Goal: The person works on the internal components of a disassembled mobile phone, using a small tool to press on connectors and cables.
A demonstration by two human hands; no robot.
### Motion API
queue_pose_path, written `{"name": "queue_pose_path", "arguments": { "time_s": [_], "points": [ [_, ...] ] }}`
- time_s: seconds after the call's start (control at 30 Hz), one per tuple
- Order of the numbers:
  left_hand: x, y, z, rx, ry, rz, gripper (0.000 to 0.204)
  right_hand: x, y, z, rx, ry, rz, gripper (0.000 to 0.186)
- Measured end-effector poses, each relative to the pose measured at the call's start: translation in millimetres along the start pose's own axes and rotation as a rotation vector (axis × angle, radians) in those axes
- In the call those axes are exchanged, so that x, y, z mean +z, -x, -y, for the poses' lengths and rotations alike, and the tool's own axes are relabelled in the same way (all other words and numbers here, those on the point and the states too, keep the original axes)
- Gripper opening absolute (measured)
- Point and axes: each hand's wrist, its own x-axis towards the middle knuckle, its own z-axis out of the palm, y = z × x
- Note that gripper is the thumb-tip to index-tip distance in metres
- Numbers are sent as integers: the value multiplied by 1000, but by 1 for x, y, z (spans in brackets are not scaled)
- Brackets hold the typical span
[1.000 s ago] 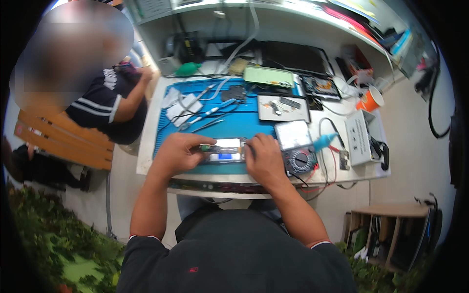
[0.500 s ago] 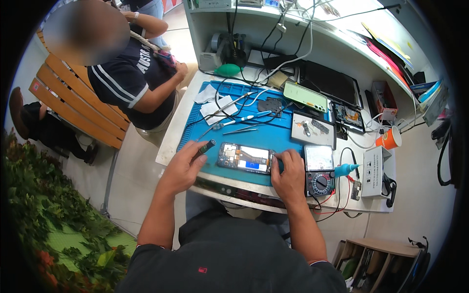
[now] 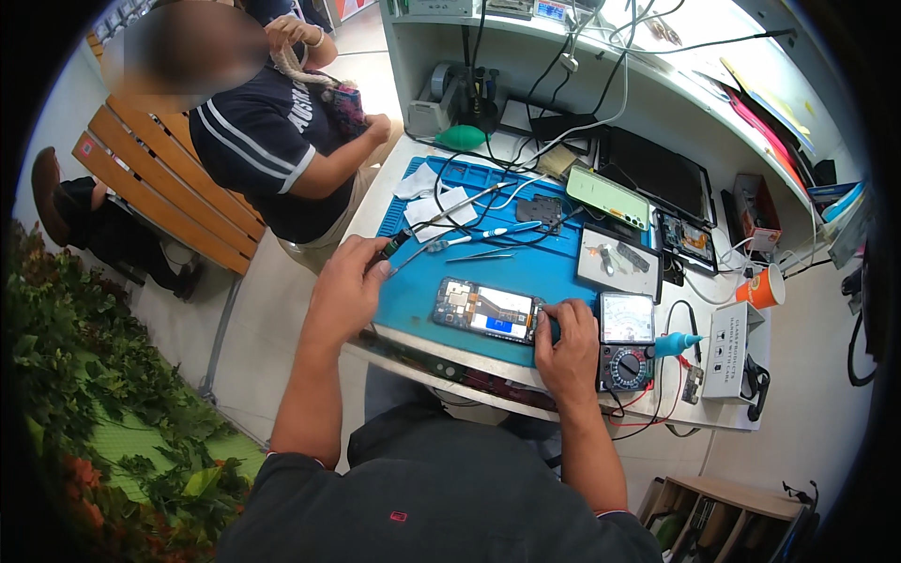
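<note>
An opened smartphone lies on the blue work mat, its inner boards and battery area facing up. My right hand is closed at its right end, thumb against the edge. Something dark shows between thumb and fingers there, too covered to make out. My left hand is closed round a short black screwdriver, held at the mat's left edge; its shaft does not show. Just beyond lie a blue and white brush, tweezers and white paper pieces.
Right of the phone stands an analog multimeter beside a blue dropper bottle. Behind are a tray of small parts, a light green phone back and tangled cables. A white box sits far right. Another person stands at the left.
My left hand has moved away from the phone, leftward and farther back, with the black screwdriver. My right hand stays at the phone's end. The whole view has shifted a little.
</note>
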Motion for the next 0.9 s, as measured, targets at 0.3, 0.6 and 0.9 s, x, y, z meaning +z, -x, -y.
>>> {"name": "queue_pose_path", "arguments": {
  "time_s": [0.3, 0.6, 0.9],
  "points": [
    [23, -10, -17, -113, -244, 232, 41, -2, 3, -2, 19, -2, -27, 13],
    [24, -16, -30, -211, -273, 224, 42, -2, 2, -3, 21, -116, -40, 12],
    [70, 0, -77, 511, -64, 250, 30, -3, 4, -6, 31, -132, -32, 12]
  ]
}}
